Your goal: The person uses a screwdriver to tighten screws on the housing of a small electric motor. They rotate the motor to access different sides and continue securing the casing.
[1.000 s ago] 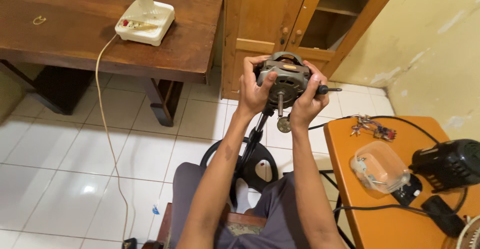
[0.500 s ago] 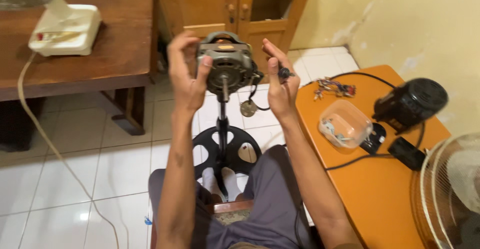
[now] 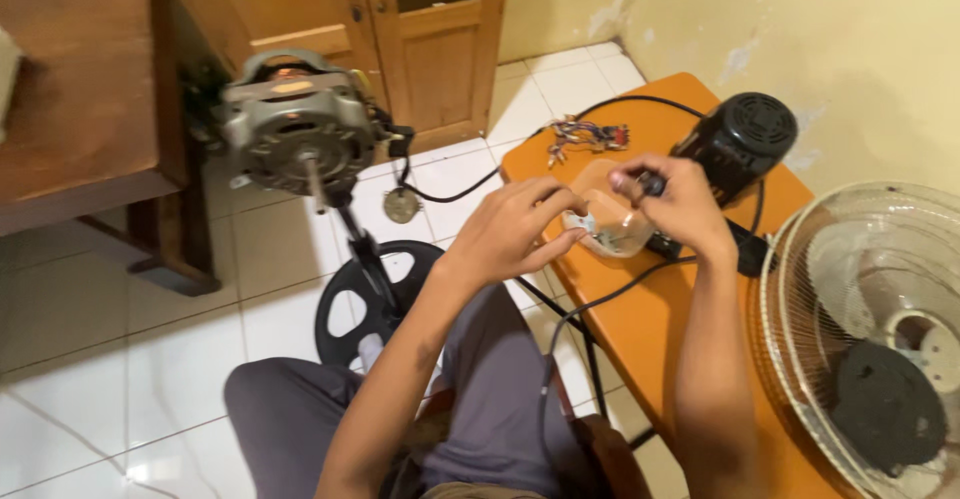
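Note:
A grey fan motor (image 3: 295,134) with a bare shaft stands on a black pole over a round black base (image 3: 365,304); neither hand touches it. Both hands are at a small clear plastic container (image 3: 612,229) on the orange table (image 3: 640,329). My left hand (image 3: 510,229) holds the container's left side with its fingertips. Over the container's far rim, my right hand (image 3: 675,204) pinches a small dark part (image 3: 650,184).
A black motor housing (image 3: 740,139) and a bundle of coloured wires (image 3: 585,137) lie at the back of the orange table. A wire fan grille (image 3: 870,329) leans at the right. Black cables (image 3: 590,304) cross the table. A wooden cabinet (image 3: 420,39) and a brown table (image 3: 70,89) stand behind.
Both hands have let go of the fan motor and moved right to the clear container on the orange table. The view has swung right with them.

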